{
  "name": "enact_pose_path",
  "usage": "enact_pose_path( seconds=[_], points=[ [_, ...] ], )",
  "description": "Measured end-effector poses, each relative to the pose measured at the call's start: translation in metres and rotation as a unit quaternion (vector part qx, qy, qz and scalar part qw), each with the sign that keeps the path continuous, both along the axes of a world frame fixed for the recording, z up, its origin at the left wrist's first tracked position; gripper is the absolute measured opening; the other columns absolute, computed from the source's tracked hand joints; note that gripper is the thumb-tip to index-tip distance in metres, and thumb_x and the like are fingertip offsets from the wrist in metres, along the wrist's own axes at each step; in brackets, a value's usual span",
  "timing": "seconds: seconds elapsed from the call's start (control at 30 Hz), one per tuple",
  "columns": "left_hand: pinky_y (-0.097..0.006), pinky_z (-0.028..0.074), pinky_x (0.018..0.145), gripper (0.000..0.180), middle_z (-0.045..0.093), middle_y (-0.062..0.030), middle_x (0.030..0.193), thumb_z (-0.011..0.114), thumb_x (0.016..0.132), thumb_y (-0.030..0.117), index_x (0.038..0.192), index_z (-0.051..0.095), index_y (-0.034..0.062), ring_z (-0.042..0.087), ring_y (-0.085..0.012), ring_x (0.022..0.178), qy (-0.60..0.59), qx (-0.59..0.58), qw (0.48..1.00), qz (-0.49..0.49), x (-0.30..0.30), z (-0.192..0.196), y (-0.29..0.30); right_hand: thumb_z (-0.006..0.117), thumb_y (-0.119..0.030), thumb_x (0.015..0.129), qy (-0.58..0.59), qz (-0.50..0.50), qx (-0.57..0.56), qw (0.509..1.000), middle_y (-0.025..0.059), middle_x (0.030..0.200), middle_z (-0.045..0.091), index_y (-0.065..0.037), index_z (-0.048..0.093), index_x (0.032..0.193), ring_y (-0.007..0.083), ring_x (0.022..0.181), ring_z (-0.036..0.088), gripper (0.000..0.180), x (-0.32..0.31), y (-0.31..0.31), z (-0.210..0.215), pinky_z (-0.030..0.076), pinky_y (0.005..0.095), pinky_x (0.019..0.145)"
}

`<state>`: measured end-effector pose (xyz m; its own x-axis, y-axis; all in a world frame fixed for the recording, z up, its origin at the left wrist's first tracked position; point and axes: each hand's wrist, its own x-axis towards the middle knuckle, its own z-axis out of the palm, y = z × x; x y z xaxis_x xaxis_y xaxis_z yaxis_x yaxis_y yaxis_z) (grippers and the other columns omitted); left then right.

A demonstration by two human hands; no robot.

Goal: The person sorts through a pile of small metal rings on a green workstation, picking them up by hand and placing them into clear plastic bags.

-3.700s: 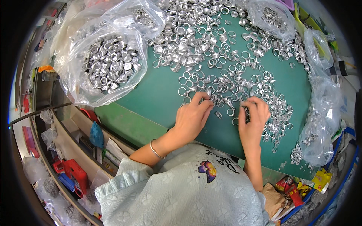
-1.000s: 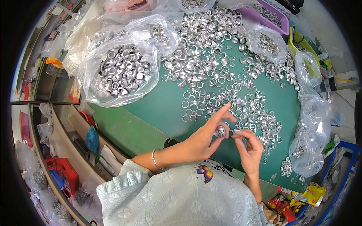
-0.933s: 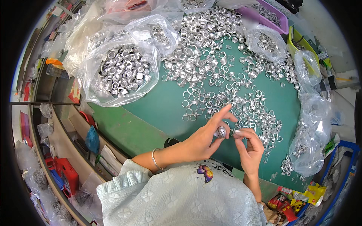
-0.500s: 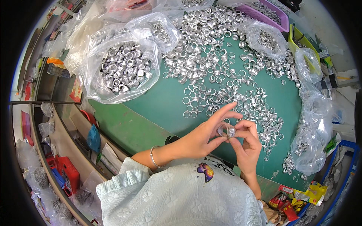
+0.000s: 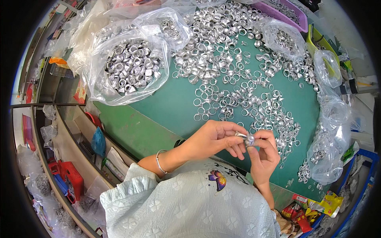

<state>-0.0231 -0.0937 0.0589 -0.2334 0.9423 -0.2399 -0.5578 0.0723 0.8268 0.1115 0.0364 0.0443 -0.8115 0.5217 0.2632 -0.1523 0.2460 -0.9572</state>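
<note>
Both hands meet at the near edge of the green work table. My left hand (image 5: 217, 138), with a metal bangle on its wrist, comes in from the left and pinches a silver ring between thumb and fingers; the ring is mostly covered. Against its fingertips, my right hand (image 5: 264, 152) grips a shiny silver ring (image 5: 250, 140) with a rounded top between thumb and forefinger. Whether the two rings touch cannot be told. Just beyond my hands lie many loose silver rings (image 5: 254, 105), spread over the table (image 5: 162, 107).
At the far left stands an open clear plastic bag (image 5: 158, 85) of chunky rings. Heaped rings (image 5: 210, 47) fill the far middle. A purple basket (image 5: 304, 24), a green basket (image 5: 310, 35) and clear bags (image 5: 327, 160) line the right side. Shelves run along the left.
My left hand has turned, its raised fingers folding down and inward around the ring. My right hand has shifted slightly right and down, still pinching its ring.
</note>
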Motion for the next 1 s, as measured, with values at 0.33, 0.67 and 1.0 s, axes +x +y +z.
enact_pose_path(
  seconds=[0.33, 0.67, 1.0],
  points=[
    [-0.027, 0.054, 0.062, 0.029, 0.067, -0.0109, 0.082, 0.059, 0.082, -0.004, 0.111, 0.059, -0.0019, 0.067, -0.0188, 0.073, 0.358, -0.003, 0.934, 0.020, 0.005, 0.011, -0.006, 0.067, 0.006, 0.071, 0.004, -0.018, -0.033, 0.999, 0.0116, 0.090, 0.060, 0.003, 0.062, 0.083, 0.0228, 0.086, 0.053, 0.014, -0.002, 0.000, 0.001, 0.042, 0.0329, 0.078],
    [-0.035, 0.049, 0.054, 0.038, 0.062, -0.0121, 0.073, 0.063, 0.075, -0.001, 0.112, 0.054, 0.0001, 0.062, -0.0279, 0.061, 0.555, -0.025, 0.830, 0.038, 0.008, 0.012, -0.006, 0.071, 0.005, 0.065, -0.057, 0.063, 0.123, 0.989, 0.0114, 0.087, 0.060, 0.002, 0.062, 0.082, 0.0264, 0.082, 0.054, 0.020, -0.005, 0.004, 0.011, 0.043, 0.0347, 0.074],
    [-0.038, 0.044, 0.048, 0.055, 0.057, -0.0095, 0.065, 0.059, 0.074, -0.001, 0.126, 0.043, 0.0043, 0.059, -0.0277, 0.055, 0.600, -0.046, 0.798, 0.029, 0.008, 0.016, -0.002, 0.074, 0.004, 0.059, -0.055, 0.048, 0.154, 0.985, 0.0102, 0.086, 0.059, 0.001, 0.062, 0.081, 0.0258, 0.083, 0.053, 0.025, -0.005, 0.000, 0.005, 0.042, 0.0347, 0.073]
  ],
)
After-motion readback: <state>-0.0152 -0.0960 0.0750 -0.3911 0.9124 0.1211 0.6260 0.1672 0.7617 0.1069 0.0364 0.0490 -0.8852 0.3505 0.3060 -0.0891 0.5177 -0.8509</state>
